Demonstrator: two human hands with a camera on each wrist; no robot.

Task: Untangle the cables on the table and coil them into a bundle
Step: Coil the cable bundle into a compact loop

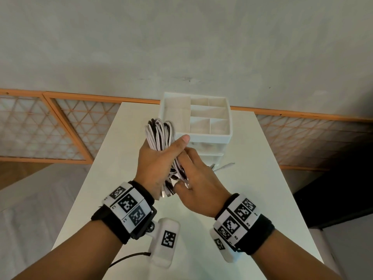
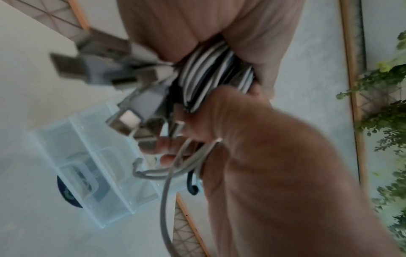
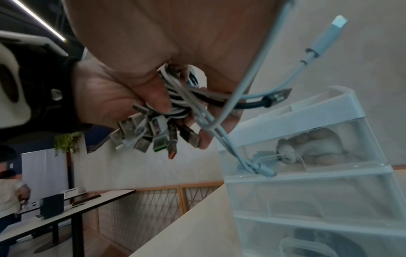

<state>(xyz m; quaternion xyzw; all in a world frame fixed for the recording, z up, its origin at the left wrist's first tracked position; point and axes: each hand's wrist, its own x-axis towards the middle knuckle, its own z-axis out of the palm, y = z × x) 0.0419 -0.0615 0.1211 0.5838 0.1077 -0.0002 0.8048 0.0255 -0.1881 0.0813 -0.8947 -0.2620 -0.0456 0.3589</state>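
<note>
The cables (image 1: 160, 134), white and black, are already gathered into a long folded hank held up in the air over the middle of the tabletop (image 1: 252, 178), nearer its far edge than its near one. The left hand (image 1: 159, 158) is wrapped tight around the middle of the hank, thumb pressed across the front, with the loops standing up above the fist and a cluster of plugs (image 3: 151, 137) hanging out below. The right hand (image 1: 198, 184) has its fingers curled in among the lower strands just under the left hand, and from the right wrist view a pale loose cable (image 3: 248, 83) runs across it, its connector (image 3: 338, 22) sticking up free. That loose tail looks like the work in hand: I'd say it wants winding round the waist of the hank or tucking in. To do it well, the left hand should keep its squeeze so the loops don't slide apart, while the right draws the tail snug without yanking the plugs. Just behind stands a drawer organiser (image 1: 210, 126) at the far edge of the tabletop; a dangling strand seems to brush its front, so the tail could snag there if swung wide.
</note>
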